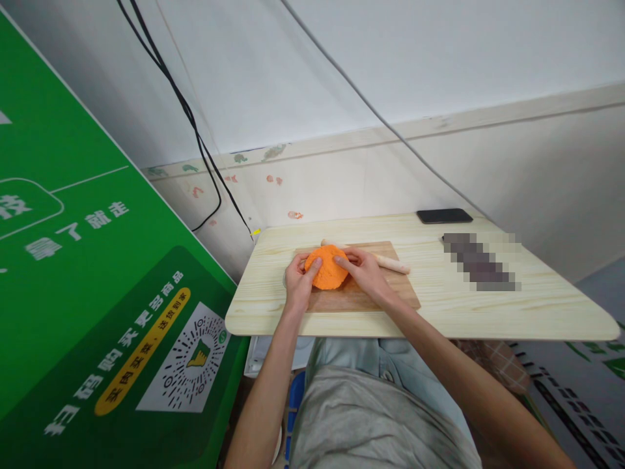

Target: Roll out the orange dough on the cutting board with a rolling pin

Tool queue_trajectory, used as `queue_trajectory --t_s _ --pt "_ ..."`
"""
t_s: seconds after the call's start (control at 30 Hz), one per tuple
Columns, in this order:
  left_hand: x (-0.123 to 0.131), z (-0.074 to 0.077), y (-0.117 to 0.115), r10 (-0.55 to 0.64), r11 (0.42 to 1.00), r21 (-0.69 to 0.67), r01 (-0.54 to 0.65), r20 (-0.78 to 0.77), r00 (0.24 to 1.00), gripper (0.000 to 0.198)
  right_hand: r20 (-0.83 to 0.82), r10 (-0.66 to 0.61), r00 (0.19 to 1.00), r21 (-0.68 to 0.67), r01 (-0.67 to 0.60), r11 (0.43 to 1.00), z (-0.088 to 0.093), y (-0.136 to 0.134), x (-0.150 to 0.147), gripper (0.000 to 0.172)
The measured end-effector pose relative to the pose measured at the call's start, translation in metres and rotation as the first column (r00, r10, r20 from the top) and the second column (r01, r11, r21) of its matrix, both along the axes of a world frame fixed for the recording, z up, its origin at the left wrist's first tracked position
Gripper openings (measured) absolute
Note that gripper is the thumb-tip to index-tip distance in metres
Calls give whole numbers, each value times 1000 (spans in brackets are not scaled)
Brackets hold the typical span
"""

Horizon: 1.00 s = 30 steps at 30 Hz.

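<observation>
Between both hands is a flat, round piece of orange dough point(327, 268), raised above a brown wooden board point(361, 298). My left hand point(299, 277) grips its left edge, the thumb lying on the upper face. On the other side, my right hand point(364, 268) pinches the right edge, thumb on top and fingers behind. A pale wooden rolling pin point(392, 263) lies across the far part of the board, its middle hidden behind the dough and my right hand. Just left of my left hand, the rim of a clear round object point(285, 279) barely shows.
The board rests on a light wood-grain table point(463, 312). A black phone point(444, 215) lies near the back edge, with a blurred dark object point(478, 262) at the right. A green panel point(122, 260) stands left; black cables point(188, 117) hang along the wall behind.
</observation>
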<state>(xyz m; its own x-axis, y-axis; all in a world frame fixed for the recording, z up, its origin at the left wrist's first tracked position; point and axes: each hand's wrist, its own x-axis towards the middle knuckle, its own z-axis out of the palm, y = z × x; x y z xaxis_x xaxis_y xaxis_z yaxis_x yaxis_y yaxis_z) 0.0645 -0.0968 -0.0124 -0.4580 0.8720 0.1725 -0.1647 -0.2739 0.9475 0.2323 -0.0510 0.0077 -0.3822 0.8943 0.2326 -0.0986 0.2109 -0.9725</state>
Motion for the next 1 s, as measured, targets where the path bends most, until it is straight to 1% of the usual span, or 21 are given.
queue_trajectory --t_s 0.2,0.3,0.5,0.6,0.67,0.83,1.0 --pt "1 3 -3 -74 997 -1 74 -69 995 60 14 -24 1000 -3 24 1000 -3 0 2 40" --pt "1 2 -3 -86 996 1 87 -90 992 62 31 -51 998 4 51 999 -6 1 3 39" --pt "2 3 -2 -14 1000 19 15 -71 997 62 29 -47 998 73 45 996 -2 -1 -1 41" --pt "2 4 -2 27 999 27 -25 -56 998 60 38 -116 993 106 111 988 0 0 -1 37" --pt "1 4 -2 35 999 26 -34 -47 998 59 64 -141 988 115 133 984 0 2 0 35" --pt "0 2 -1 37 999 21 -37 -41 998 58 127 -94 987 157 74 985 -3 3 3 35" --pt "1 2 -3 27 1000 16 -26 -43 999 57 199 -94 975 198 54 979 -6 0 2 33"
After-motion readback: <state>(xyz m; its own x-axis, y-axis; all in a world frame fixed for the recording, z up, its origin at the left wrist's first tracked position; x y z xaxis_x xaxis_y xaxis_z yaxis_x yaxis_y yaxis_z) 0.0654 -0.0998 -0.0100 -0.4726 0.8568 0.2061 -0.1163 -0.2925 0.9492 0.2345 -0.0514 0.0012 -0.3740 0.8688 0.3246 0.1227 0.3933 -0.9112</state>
